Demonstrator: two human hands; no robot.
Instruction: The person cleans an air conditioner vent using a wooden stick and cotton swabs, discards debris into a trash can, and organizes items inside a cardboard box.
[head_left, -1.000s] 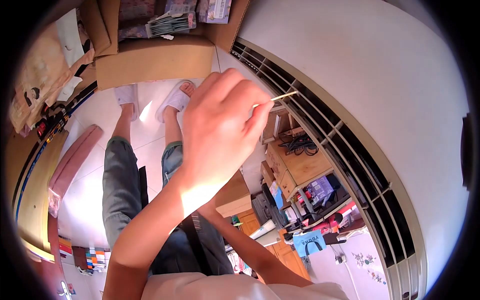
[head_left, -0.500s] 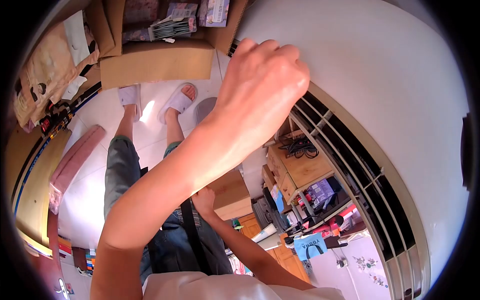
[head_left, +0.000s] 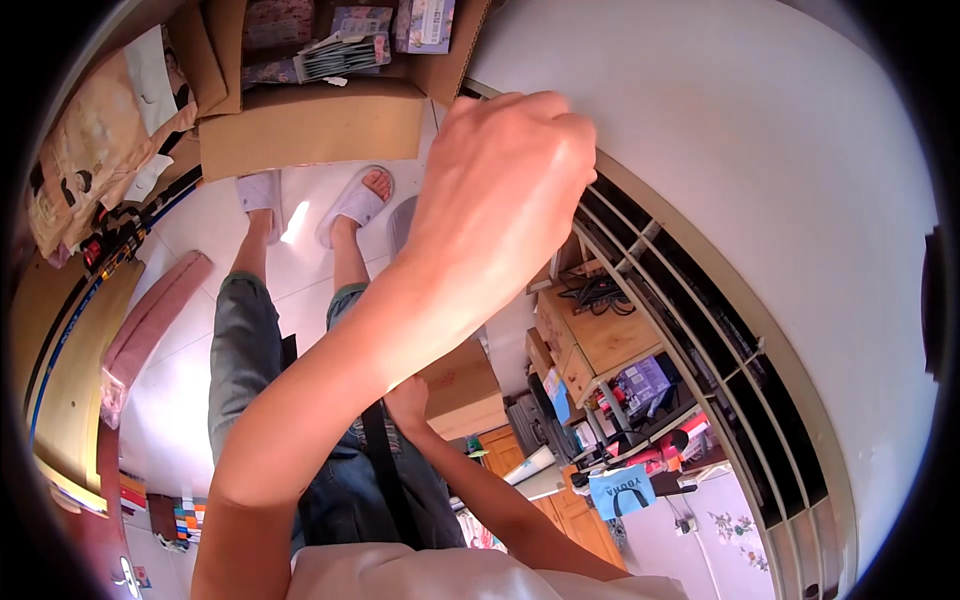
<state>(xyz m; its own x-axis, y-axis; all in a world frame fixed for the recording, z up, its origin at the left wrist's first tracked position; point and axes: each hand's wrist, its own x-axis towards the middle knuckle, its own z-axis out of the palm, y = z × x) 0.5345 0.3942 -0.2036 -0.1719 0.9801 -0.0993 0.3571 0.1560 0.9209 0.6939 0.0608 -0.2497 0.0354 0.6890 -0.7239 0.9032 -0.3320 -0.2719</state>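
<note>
The person's left arm rises from the lower left, bent at the elbow, and its forearm (head_left: 345, 355) slants up and to the right across the view, passing above the trousers (head_left: 245, 345). The left hand (head_left: 512, 170) is at the end of it, back turned up to the camera, knuckles forward, fingers curled under and the wrist nearly in line with the forearm. It covers part of the upper end of the vent grille (head_left: 716, 330), the long curved run of slats beside the smooth white panel (head_left: 730, 150). The fingertips are hidden beneath the hand, so whether they pinch anything, or touch the slats, cannot be told. The right arm comes in low from the other side, its forearm angled up and leftward. The right hand (head_left: 407, 402) rests near the lap, just beside the black strap (head_left: 378, 450), fingers bent and partly hidden by the left forearm; its grip cannot be told either.
</note>
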